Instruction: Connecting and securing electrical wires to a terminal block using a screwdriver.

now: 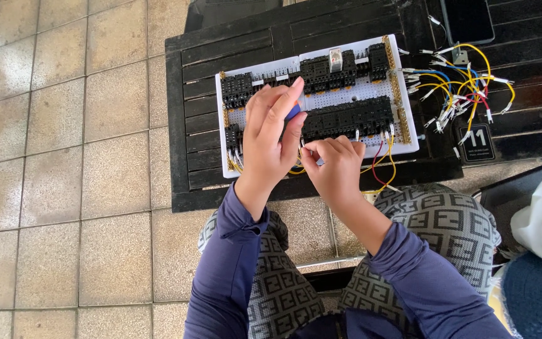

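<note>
From my remote seat I see both hands meeting over the near edge of a white perforated wiring board (371, 88) that lies on a dark slatted counter (183, 113). My left hand (271, 138) is closed around a blue-handled tool (292, 112), probably a small screwdriver; only a bit of the handle shows between thumb and fingers, and its long axis seems to run down and away toward the board's near row of black terminal blocks (346, 118). My right hand (337, 166) is curled, fingertips pinching what looks like the end of a thin wire (302, 149) just left of its knuckles, right beside the left hand's palm. So the wire end lies between the two hands, nearer the right, with the tool tip above and slightly left of it. Yellow and red wires (384, 164) loop off the board's near edge. A loose bundle of coloured jumper wires (459, 88) sits on the counter well to the right, beyond either hand.
</note>
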